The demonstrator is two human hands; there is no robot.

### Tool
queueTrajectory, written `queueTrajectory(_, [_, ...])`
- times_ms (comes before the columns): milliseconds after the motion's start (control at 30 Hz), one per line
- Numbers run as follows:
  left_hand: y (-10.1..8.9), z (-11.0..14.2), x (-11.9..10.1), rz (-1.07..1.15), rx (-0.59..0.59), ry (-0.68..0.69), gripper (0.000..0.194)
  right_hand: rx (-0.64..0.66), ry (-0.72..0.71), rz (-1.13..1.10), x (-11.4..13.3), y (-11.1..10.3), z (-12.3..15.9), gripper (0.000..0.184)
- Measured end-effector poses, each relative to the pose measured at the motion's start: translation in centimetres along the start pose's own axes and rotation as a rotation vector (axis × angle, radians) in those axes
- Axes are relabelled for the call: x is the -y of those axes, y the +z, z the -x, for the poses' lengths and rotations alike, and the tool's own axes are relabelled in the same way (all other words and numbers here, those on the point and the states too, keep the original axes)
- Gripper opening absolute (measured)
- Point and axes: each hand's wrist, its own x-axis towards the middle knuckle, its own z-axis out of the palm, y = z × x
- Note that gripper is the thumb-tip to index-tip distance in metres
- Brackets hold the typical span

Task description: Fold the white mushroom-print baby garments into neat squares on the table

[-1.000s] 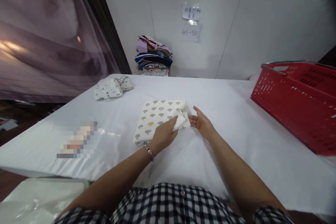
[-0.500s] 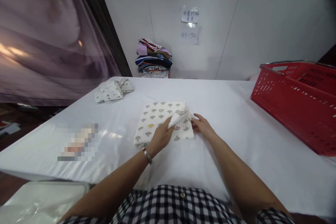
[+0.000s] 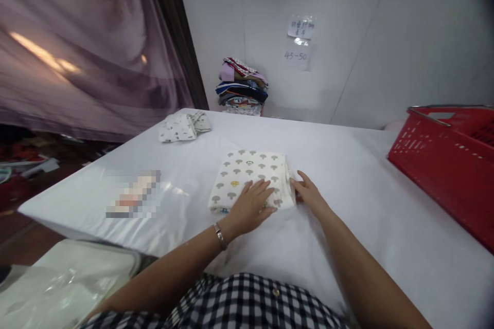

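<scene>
Cloth (image 3: pixel 241 170) looks soft, light, best held by its layered edge; left hand (image 3: pixel 249 209) rests atop, fingers spread; right hand (image 3: pixel 312 199) half-curled beside it, grip unclear

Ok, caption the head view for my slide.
Left hand on a folded mushroom-print cloth, right hand at its edge, with a red basket off to the right.

The lower white rectangular paper sheet (image 3: pixel 297 57) on the pale grey panelled wall (image 3: pixel 347 20) bears the handwritten figures "45-50"; the smaller white paper sheet (image 3: pixel 301 28) just above it bears two rows of handwritten Chinese characters, too blurred to read surely.
</scene>
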Motion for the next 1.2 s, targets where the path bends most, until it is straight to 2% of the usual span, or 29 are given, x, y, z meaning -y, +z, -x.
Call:
queueTrajectory(67, [-1.0,1.0,1.4,-0.002,-0.11,-0.08,0.042,0.024,-0.01,0.089,-0.1,0.0,0.1,0.079])
queueTrajectory(133, [-1.8,2.6,3.1,-0.001,-0.208,-0.172,0.039,-0.005,-0.077,0.224,0.0,0.1,0.5,0.08])
queueTrajectory(200, [-2.3,4.5,4.8,0.01,-0.281,-0.262,0.04,-0.075,-0.227,0.366,0.4,0.3,1.4,0.077])
queueTrajectory(267, [-2.6,6.6,6.0,0.037,-0.303,-0.346,0.044,-0.068,-0.424,0.465,1.0,0.8,2.6,0.072])
queueTrajectory(367, [-2.3,8.8,6.8,0.087,-0.247,-0.425,0.054,0.161,-0.681,0.633,1.6,1.8,4.3,0.066])
queueTrajectory(433, [-1.8,9.6,6.9,0.107,-0.194,-0.439,0.06,0.303,-0.816,0.83,1.5,2.5,4.8,0.058])
queueTrajectory(500, [-1.2,9.7,7.1,0.111,-0.168,-0.453,0.061,0.342,-0.896,1.024,1.0,3.0,4.7,0.048])
queueTrajectory(600, [-0.4,9.3,7.4,0.089,-0.174,-0.5,0.059,0.298,-0.918,1.207,0.1,3.1,3.9,0.043])
queueTrajectory(767, [-0.1,8.9,7.9,0.034,-0.171,-0.538,0.059,0.225,-0.986,1.321,-0.3,1.9,3.0,0.052])
queueTrajectory(933, [0.1,9.1,8.1,-0.019,-0.149,-0.508,0.054,0.099,-1.068,1.344,-2.1,0.6,2.9,0.062])
queueTrajectory(1100, [0.7,9.0,8.2,-0.031,-0.15,-0.472,0.057,0.087,-1.059,1.34,-4.9,0.4,3.0,0.072])
queueTrajectory(1200, [0.4,9.2,8.4,-0.01,-0.139,-0.462,0.058,0.088,-1.059,1.317,-5.5,0.2,3.1,0.073])
